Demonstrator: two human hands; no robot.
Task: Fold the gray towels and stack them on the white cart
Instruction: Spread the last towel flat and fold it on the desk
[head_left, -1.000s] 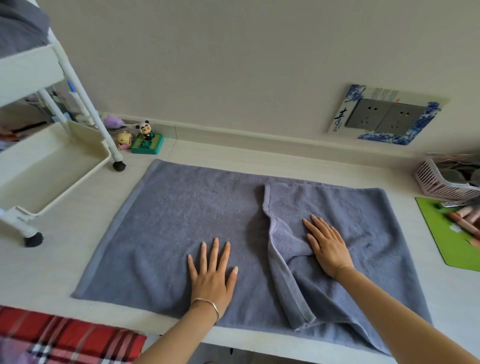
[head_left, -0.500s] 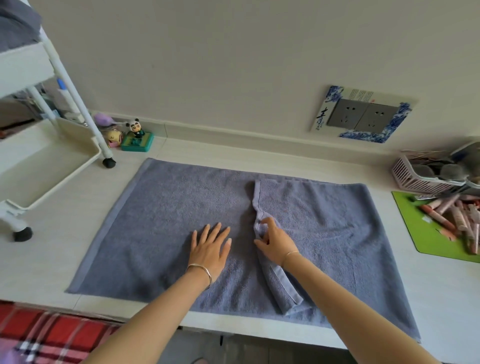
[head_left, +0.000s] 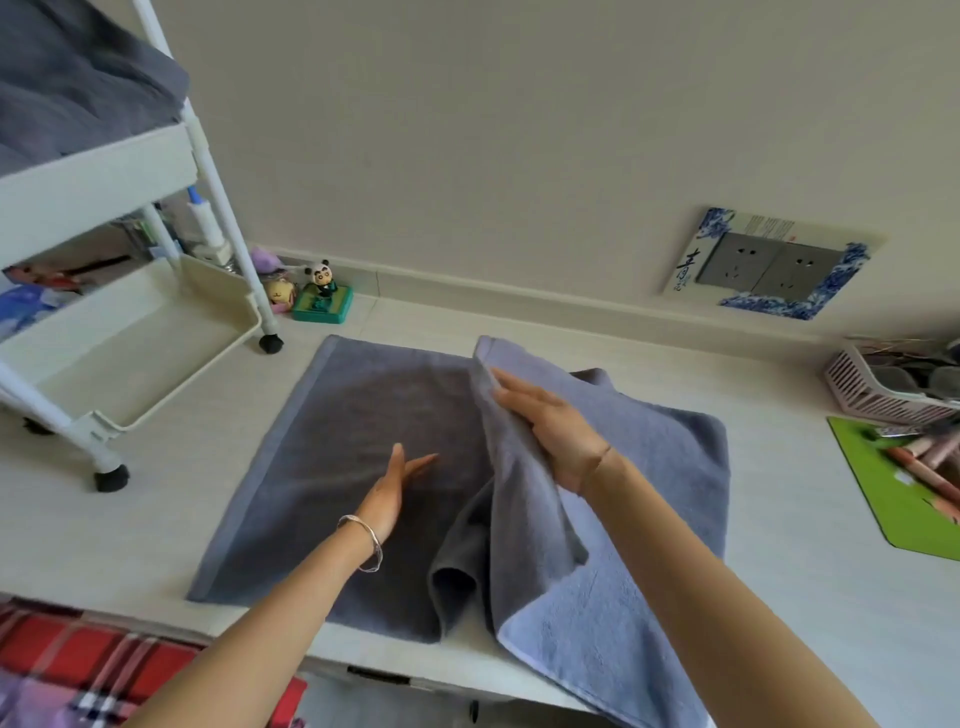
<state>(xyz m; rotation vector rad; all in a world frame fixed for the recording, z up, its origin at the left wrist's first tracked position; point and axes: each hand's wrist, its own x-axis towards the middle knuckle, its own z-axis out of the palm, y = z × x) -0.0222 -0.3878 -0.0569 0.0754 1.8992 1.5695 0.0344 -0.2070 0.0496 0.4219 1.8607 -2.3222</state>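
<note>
The gray towel (head_left: 353, 467) lies spread on the counter (head_left: 779, 597), its right half lifted by the right hand (head_left: 550, 431), which grasps the raised edge, fingers extended along it. The left hand (head_left: 395, 483) is released, flat, edge-on above the towel's middle.

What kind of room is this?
Probably a room at home, maybe a bedroom or dorm: a gray towel spread on a pale desk, a panda figurine by the wall, and a white cart.
</note>
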